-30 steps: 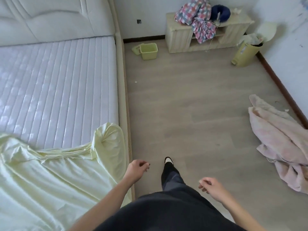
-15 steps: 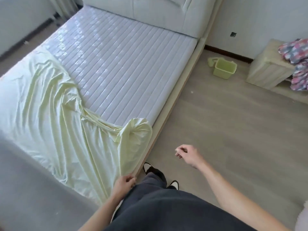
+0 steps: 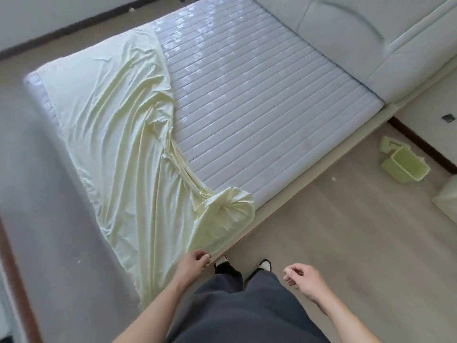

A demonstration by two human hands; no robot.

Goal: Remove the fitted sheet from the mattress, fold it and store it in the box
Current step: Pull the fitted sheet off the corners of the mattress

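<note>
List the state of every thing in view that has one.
fitted sheet: peeled off the headboard half, still covering the foot end
mattress: partly bare
left hand: at the sheet's near corner edge
right hand: loosely curled, empty
green bin: tipped on the floor

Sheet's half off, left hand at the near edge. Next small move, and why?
Probably pull the near corner up and off. The left hand grips the fitted sheet at its hem by the bed's near corner, and the cloth there still wraps over the mattress edge. The right hand hangs free over the floor, holding nothing, so it could join.
</note>
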